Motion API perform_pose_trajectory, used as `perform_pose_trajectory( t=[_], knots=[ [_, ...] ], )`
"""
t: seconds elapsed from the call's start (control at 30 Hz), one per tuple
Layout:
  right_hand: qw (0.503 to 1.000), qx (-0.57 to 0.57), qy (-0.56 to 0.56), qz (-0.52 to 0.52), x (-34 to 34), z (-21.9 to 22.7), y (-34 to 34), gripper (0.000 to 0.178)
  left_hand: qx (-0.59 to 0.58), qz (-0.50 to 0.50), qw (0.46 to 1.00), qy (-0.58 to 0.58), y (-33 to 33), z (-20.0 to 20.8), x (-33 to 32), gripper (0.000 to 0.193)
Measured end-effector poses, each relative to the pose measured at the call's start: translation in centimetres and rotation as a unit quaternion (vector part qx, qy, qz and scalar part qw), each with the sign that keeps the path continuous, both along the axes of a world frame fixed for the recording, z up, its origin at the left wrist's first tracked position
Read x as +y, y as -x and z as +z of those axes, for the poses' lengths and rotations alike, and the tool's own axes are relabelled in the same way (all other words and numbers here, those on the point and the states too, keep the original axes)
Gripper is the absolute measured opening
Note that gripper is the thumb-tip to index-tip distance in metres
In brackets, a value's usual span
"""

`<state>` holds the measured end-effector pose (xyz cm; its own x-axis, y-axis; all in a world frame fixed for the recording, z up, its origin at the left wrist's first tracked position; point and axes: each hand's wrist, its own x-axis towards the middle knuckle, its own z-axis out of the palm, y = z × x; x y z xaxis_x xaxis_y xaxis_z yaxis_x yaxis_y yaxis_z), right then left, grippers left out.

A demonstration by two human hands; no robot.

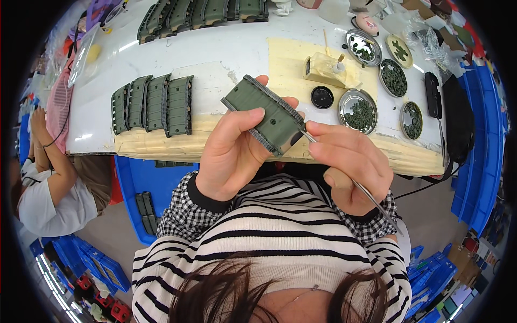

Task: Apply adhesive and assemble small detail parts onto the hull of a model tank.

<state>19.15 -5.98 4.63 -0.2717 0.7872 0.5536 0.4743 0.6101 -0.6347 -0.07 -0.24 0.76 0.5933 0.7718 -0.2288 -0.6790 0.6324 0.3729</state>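
Observation:
My left hand (226,148) grips a curved dark green plastic piece (257,107) with ridged grey strips along both long edges and a small round hole. The thumb lies across its face and the other fingers are behind it. My right hand (355,161) is closed round a thin metal rod-like tool (374,199). The tool's tip meets the piece's right edge, near a dark patch; its exact contact is too small to make out. A beige cover wraps one right finger. Several similar green pieces (153,102) stand side by side on the table to the left.
More green pieces (210,13) line the far edge. Dishes of small dark green parts (358,110) sit at right, near a black round lid (322,97) and a cream block (331,70). A blue bin (134,183) is below the table. Another person (59,183) sits at left.

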Motion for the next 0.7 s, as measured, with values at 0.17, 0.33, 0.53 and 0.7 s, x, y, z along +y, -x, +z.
perform_pose_trajectory(
  t=[0.17,0.33,0.53,0.7],
  knots=[
    [1.0,0.002,-0.013,-0.001,-0.28,0.24,0.32,0.038,-0.046,-0.008,0.999,-0.013,0.0,-0.07,0.11,0.054],
    [1.0,-0.005,-0.017,0.018,-0.39,0.57,0.17,0.02,-0.052,-0.013,0.998,-0.022,-0.08,0.09,0.3,0.055],
    [0.999,-0.008,-0.019,0.046,-0.14,0.85,-0.21,0.023,-0.045,-0.018,0.998,-0.027,-0.01,0.23,0.39,0.056],
    [0.998,-0.023,-0.017,0.056,0.01,0.97,-0.46,0.026,-0.044,-0.019,0.999,-0.016,-0.04,0.2,0.45,0.056]
  ],
)
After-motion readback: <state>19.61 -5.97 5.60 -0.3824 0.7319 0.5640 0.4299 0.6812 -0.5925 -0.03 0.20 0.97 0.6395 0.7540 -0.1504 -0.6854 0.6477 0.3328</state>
